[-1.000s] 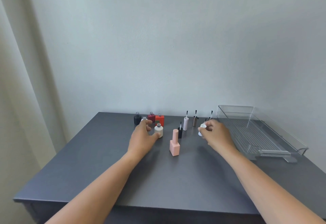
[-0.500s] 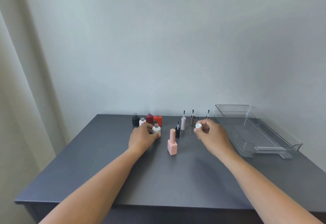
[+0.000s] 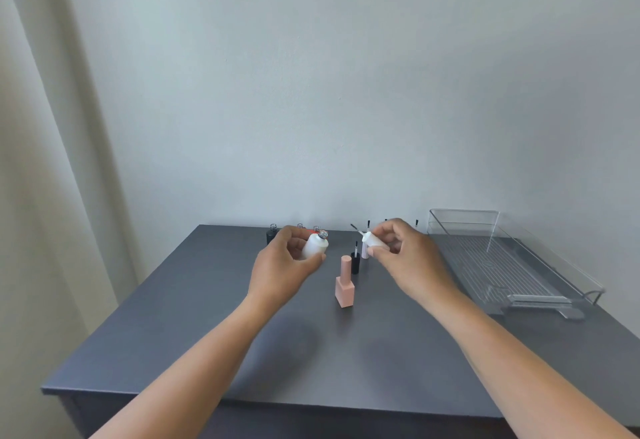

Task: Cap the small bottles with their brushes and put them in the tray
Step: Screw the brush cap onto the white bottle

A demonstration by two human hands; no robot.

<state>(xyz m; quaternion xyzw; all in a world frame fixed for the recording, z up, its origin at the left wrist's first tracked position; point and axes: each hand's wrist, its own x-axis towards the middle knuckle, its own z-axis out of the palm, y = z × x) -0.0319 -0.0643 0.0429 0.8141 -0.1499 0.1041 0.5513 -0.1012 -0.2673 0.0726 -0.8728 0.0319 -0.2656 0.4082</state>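
**Desk:** What did the hands hold at that moment?

**Photographer:** The left hand [image 3: 284, 265] was clamped round a white bottle [image 3: 314, 246], lifted clear of the grey table [image 3: 194, 317] and tilted, its bare threaded neck leaning toward the right. The right hand [image 3: 401, 258] pinched a white brush cap [image 3: 373, 240] between thumb and fingers, its thin brush pointing up and left at that neck, a small gap between the two

**Desk:** And half a second before?

**Photographer:** The bottle had stood on the table under the left hand, and the cap had been held lower, nearer the row of brushes. Both had since risen and turned to face each other

**Desk:** The rest of the scene?

**Photographer:** A capped pink bottle [image 3: 344, 283] stood upright between the wrists, where it had been. Just behind it stood a black brush cap [image 3: 355, 262]. A black bottle [image 3: 272, 233] showed at the back, past the left hand; others there were mostly hidden. The clear tray [image 3: 540, 258] sat at the right, holding no bottles
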